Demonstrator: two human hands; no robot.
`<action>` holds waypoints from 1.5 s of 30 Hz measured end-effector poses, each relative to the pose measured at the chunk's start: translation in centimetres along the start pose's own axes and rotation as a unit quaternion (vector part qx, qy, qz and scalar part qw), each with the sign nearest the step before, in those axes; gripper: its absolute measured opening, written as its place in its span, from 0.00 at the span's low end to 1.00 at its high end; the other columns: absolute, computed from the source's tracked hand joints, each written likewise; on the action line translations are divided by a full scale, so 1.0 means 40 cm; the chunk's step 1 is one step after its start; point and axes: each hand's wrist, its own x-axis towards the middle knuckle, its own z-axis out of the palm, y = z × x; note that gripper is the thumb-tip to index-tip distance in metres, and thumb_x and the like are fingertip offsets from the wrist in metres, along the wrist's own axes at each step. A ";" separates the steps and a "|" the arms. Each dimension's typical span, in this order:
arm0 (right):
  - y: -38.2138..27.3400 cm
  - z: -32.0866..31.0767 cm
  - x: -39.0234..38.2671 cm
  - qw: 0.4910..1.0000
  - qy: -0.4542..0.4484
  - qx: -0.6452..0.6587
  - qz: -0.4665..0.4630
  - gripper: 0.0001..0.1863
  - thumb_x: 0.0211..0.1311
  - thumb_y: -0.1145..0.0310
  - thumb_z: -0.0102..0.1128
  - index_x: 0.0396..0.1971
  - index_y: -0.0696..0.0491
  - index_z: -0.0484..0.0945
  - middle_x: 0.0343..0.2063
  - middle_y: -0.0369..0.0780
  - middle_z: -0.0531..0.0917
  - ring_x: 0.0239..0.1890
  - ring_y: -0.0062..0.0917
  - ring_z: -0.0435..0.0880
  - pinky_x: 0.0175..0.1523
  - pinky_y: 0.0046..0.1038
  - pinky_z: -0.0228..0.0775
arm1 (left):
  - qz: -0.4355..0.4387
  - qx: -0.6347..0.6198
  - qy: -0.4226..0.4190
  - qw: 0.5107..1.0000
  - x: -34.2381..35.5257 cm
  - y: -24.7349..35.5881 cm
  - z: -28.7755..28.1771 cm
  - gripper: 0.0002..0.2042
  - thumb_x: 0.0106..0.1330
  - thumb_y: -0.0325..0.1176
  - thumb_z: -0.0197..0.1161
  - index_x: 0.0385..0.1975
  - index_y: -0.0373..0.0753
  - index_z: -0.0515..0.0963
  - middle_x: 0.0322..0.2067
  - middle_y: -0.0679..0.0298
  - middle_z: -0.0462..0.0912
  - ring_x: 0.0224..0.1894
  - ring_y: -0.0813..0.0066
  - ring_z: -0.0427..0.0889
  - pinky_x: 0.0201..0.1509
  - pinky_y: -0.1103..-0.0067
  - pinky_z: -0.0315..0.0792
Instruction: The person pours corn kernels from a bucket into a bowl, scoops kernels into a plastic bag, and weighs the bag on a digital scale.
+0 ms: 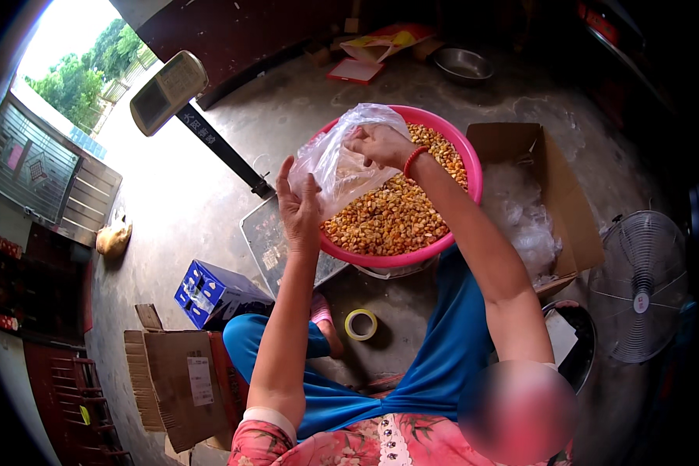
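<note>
A clear plastic bag hangs over the left side of a round pink basin, its film spread between my hands. Loose yellow-orange corn kernels fill the basin. My right hand, with a red beaded bracelet on the wrist, has its fingers curled at the top of the bag. At the bag's left edge, my left hand is raised with thumb and fingers apart; the film touches it. Whether anything is inside the bag I cannot tell.
A platform scale with a display on a post stands left of the basin. On the right are a cardboard box of plastic bags and a fan. Tape, a blue box and an open carton lie nearer.
</note>
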 end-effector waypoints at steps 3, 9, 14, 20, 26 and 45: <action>0.014 -0.011 0.054 0.998 -0.011 0.026 0.051 0.18 0.57 0.57 0.50 0.37 0.57 0.74 0.27 0.38 0.78 0.24 0.20 0.77 0.21 0.20 0.66 | 0.025 0.130 -0.087 0.987 -0.032 0.015 -0.004 0.16 0.64 0.23 0.44 0.51 0.41 0.68 0.34 0.68 0.72 0.21 0.89 0.63 0.25 0.91 0.60; 0.101 -0.013 0.154 0.979 0.046 -0.185 -0.071 0.18 0.55 0.57 0.53 0.40 0.54 0.75 0.37 0.38 0.78 0.42 0.24 0.76 0.31 0.24 0.73 | 0.081 0.345 -0.195 0.914 -0.028 -0.023 -0.049 0.21 0.54 0.15 0.46 0.47 0.39 0.74 0.31 0.65 0.66 0.23 0.83 0.68 0.28 0.88 0.63; 0.098 -0.011 0.086 0.992 -0.047 0.007 -0.118 0.16 0.50 0.58 0.58 0.35 0.54 0.77 0.33 0.36 0.78 0.35 0.19 0.75 0.32 0.19 0.71 | 0.009 0.293 -0.115 0.949 -0.027 -0.013 -0.026 0.26 0.53 0.17 0.56 0.55 0.31 0.62 0.45 0.61 0.68 0.27 0.86 0.70 0.28 0.89 0.65; -0.011 -0.023 -0.095 0.973 -0.224 -0.052 0.017 0.11 0.52 0.64 0.56 0.30 0.56 0.78 0.20 0.36 0.79 0.25 0.19 0.77 0.30 0.21 0.69 | -0.075 0.249 -0.119 0.958 -0.028 -0.004 -0.028 0.30 0.57 0.16 0.47 0.61 0.35 0.49 0.58 0.55 0.60 0.27 0.83 0.74 0.26 0.87 0.70; 0.095 0.062 -0.133 0.888 -0.143 -0.331 -0.285 0.18 0.48 0.63 0.58 0.41 0.49 0.75 0.44 0.41 0.73 0.48 0.36 0.70 0.51 0.34 0.63 | -0.072 0.219 -0.144 0.962 -0.027 -0.015 -0.024 0.32 0.59 0.15 0.40 0.63 0.41 0.41 0.60 0.54 0.57 0.24 0.79 0.75 0.23 0.86 0.72; 0.025 0.047 -0.119 0.986 -0.123 0.106 0.028 0.14 0.62 0.59 0.48 0.27 0.54 0.74 0.16 0.30 0.68 0.14 0.12 0.65 0.17 0.16 0.56 | -0.114 0.157 -0.138 0.971 -0.024 -0.014 -0.054 0.31 0.58 0.16 0.38 0.63 0.44 0.42 0.53 0.53 0.65 0.22 0.78 0.76 0.21 0.84 0.74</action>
